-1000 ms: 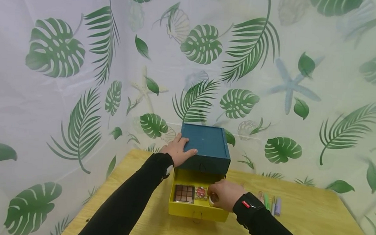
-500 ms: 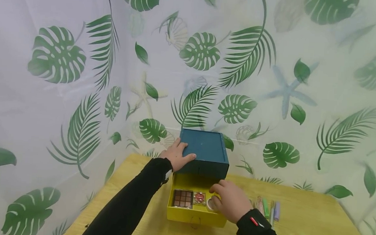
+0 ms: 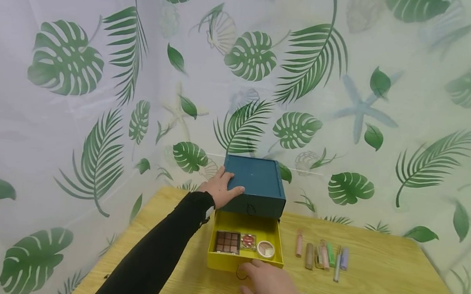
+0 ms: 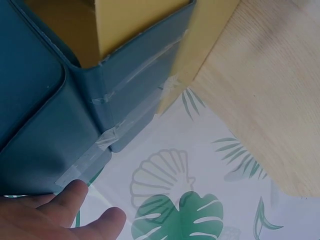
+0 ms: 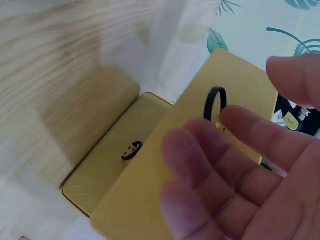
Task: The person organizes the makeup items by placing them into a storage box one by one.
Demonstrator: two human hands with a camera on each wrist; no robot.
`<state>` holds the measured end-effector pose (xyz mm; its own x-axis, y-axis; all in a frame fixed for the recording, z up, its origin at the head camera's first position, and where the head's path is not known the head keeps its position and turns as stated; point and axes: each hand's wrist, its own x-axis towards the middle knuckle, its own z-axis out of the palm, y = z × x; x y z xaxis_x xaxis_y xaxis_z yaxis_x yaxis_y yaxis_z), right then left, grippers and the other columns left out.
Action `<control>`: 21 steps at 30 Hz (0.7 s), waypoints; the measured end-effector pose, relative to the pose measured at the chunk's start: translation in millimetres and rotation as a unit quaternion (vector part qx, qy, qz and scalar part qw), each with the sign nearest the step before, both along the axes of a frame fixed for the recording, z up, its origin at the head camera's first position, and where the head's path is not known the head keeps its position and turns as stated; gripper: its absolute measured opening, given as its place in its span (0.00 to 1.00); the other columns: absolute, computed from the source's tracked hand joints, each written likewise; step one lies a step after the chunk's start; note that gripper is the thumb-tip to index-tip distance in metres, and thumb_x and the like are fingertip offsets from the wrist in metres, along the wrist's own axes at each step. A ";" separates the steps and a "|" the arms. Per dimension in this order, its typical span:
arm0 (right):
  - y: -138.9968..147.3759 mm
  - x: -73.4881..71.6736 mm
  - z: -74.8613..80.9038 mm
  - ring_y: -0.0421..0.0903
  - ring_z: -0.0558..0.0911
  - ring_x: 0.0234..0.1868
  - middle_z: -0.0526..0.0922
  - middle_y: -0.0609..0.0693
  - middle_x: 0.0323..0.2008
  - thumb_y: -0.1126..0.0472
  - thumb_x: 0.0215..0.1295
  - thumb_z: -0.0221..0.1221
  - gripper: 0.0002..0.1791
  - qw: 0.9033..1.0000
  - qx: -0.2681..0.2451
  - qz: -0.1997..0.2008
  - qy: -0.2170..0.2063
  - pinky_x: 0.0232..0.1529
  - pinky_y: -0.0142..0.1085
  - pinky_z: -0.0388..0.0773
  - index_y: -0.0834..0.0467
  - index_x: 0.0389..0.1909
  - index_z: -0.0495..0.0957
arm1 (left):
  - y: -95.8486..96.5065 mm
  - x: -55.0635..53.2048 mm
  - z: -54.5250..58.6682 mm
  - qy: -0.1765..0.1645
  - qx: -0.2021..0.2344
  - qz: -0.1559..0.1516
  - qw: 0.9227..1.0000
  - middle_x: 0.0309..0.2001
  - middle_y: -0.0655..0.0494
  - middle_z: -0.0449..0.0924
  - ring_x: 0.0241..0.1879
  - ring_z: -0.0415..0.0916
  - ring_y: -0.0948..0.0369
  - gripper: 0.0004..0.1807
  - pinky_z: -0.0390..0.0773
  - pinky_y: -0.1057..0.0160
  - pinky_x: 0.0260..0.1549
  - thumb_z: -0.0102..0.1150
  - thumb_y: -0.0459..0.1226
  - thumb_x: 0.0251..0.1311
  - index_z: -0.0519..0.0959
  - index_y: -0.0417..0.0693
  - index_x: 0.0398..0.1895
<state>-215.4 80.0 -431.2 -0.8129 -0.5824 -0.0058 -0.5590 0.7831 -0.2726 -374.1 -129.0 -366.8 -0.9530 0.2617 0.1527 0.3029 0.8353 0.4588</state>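
In the head view my left hand (image 3: 219, 188) rests on the left edge of a blue drawer box (image 3: 254, 177), thumb spread over its top. A yellow drawer (image 3: 245, 267) is pulled out below. Inside it lie an eyeshadow palette (image 3: 228, 243), a small square compact with a red lid (image 3: 248, 241) and a round white-rimmed pan (image 3: 265, 249) with three colours. My right hand (image 3: 270, 282) is at the drawer's front, fingers loosely bent against the panel beside the black loop pull (image 5: 215, 104); the right wrist view shows nothing in the palm.
Several slim cosmetic tubes and pens (image 3: 323, 254) lie on the wooden table (image 3: 393, 270) to the right of the box. Another yellow drawer front (image 5: 112, 165) with its own loop shows below in the right wrist view. A leaf-print curtain (image 3: 327, 80) hangs behind the table.
My right hand has let go of the round pan in the drawer, drawn out and come down to the drawer's front. The left hand has stayed on the box.
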 end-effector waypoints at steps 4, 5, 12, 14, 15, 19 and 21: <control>-0.8 1.7 -7.7 0.39 0.73 0.29 0.76 0.45 0.38 0.49 0.68 0.65 0.14 1.000 -0.005 0.002 0.001 0.23 0.35 0.72 0.51 0.49 0.83 | -0.6 -5.0 -3.9 -0.005 -0.007 -0.003 1.000 0.82 0.46 0.41 0.76 0.52 0.46 0.41 0.64 0.41 0.71 0.46 0.64 0.72 0.59 0.53 0.79; -1.4 2.4 -9.4 0.39 0.71 0.28 0.75 0.45 0.38 0.49 0.68 0.65 0.13 1.000 -0.006 0.001 0.000 0.22 0.35 0.71 0.52 0.48 0.83 | -0.6 -4.6 -3.3 -0.005 -0.006 -0.004 1.000 0.82 0.46 0.41 0.76 0.52 0.45 0.41 0.64 0.41 0.71 0.46 0.64 0.72 0.59 0.53 0.79; -6.8 4.6 -22.3 0.41 0.64 0.23 0.62 0.46 0.37 0.50 0.65 0.66 0.17 1.000 -0.024 -0.001 0.015 0.17 0.34 0.63 0.54 0.43 0.72 | -0.5 4.5 9.8 -0.002 -0.001 -0.011 1.000 0.81 0.44 0.43 0.76 0.53 0.44 0.39 0.65 0.42 0.71 0.48 0.62 0.73 0.61 0.50 0.78; -7.6 4.1 -24.8 0.41 0.63 0.23 0.60 0.47 0.37 0.51 0.65 0.67 0.17 0.999 -0.031 -0.005 0.017 0.16 0.34 0.62 0.54 0.42 0.69 | -0.8 5.8 11.2 -0.002 -0.002 -0.010 1.000 0.81 0.44 0.43 0.76 0.53 0.44 0.39 0.66 0.43 0.71 0.48 0.62 0.73 0.61 0.50 0.79; -7.9 3.8 -25.8 0.41 0.63 0.22 0.60 0.47 0.37 0.51 0.65 0.66 0.17 0.999 -0.033 -0.009 0.016 0.15 0.34 0.62 0.54 0.42 0.69 | -0.9 6.3 11.3 -0.001 -0.002 -0.010 1.000 0.81 0.44 0.43 0.76 0.53 0.44 0.39 0.66 0.43 0.71 0.48 0.61 0.73 0.61 0.50 0.79; -7.9 3.1 -29.4 0.42 0.64 0.22 0.59 0.46 0.36 0.50 0.65 0.66 0.17 0.999 -0.033 -0.022 0.009 0.15 0.34 0.62 0.53 0.41 0.68 | -0.8 7.3 10.0 -0.004 0.000 -0.012 1.000 0.81 0.43 0.43 0.76 0.52 0.44 0.39 0.64 0.43 0.72 0.48 0.61 0.73 0.60 0.49 0.79; -7.5 3.4 -30.9 0.41 0.64 0.22 0.59 0.46 0.37 0.50 0.65 0.66 0.17 0.999 -0.034 -0.025 0.005 0.14 0.34 0.62 0.53 0.41 0.68 | -0.3 7.6 8.5 -0.007 -0.001 -0.013 1.000 0.81 0.44 0.42 0.77 0.51 0.45 0.40 0.64 0.44 0.72 0.48 0.61 0.73 0.60 0.49 0.79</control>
